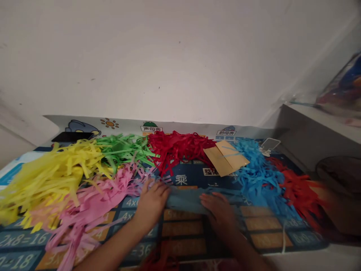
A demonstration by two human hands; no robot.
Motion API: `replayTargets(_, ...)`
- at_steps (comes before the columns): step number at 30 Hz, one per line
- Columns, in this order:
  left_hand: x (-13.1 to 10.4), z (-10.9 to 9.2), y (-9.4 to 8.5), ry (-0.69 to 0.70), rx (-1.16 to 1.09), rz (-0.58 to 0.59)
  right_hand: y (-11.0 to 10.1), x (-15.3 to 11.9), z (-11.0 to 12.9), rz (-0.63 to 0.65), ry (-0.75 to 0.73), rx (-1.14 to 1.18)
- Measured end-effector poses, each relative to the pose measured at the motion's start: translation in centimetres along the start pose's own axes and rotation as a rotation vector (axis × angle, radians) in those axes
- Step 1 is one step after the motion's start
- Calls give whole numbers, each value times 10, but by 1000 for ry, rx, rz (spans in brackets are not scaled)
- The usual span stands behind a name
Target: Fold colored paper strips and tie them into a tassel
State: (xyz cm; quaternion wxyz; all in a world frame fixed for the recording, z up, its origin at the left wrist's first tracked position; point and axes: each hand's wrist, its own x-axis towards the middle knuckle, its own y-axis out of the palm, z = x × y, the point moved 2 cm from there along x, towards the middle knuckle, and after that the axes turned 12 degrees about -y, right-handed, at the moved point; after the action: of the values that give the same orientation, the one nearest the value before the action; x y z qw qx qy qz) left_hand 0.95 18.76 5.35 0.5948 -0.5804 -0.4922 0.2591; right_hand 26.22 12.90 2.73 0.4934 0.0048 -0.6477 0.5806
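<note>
Wall [169, 67] fills the upper view; below it, the bench [307, 256] under a printed mat [183, 229] with times tables. Shredded paper in an arc across the mat: yellow fringe [60, 169] far left, pink fringe [104, 194] nearer the person, green fringe [125, 148] and crimson fringe [180, 146] along the back, bright blue fringe [261, 184] at right with orange-red fringe [300, 188] beside it. Tan folded card [227, 162] sits between the crimson and bright blue piles.

Main item: dull blue paper strip [184, 199], mid-mat in front of the card, lying crosswise between the hands. Left hand [154, 197] at its left end, fingers together, slightly bent, palm down. Right hand [218, 207] touches it farther right, fingers forward. Thumbs hidden, right hand blurred, so pinching versus just pressing is unclear for both.

Step in hand: probably spreading or straightening the strip. Next move likely calls for light, even contact from both hands, since thin paper tears easily.
</note>
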Motion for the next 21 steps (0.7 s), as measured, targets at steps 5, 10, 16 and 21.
replayTargets(5,-23,60,-53,-108,211,-19,2,-5,11,39,-90,-8)
replayTargets(10,-43,2,-64,188,-77,98,7,-7,13,74,-61,-8)
replayTargets(16,-26,-46,23,135,-237,276,7,-20,13,221,101,104)
replayTargets(21,-15,-14,29,-36,-345,273,6,-16,2,285,477,124)
